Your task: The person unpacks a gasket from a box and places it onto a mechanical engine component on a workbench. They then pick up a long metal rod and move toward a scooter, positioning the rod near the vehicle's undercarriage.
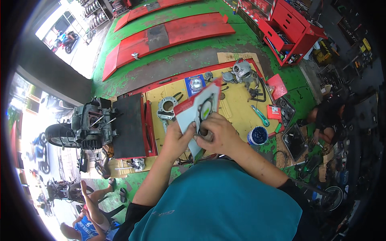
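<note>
Where cardboard (237, 102) covers green floor (189, 44), hands (201, 136) gripping gasket packet (197, 108).

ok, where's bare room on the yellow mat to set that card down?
Bare yellow mat between the grey gasket plate and the teal tool, just beyond both hands holding the gasket card. The black board on the left is bare too. Crowded: far corner around the engine part.

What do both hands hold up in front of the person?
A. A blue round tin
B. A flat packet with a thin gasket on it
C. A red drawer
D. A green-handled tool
B: the left hand and the right hand both grasp the flat packet with the thin gasket, while the blue round tin and the green-handled tool lie on the yellow mat.
</note>
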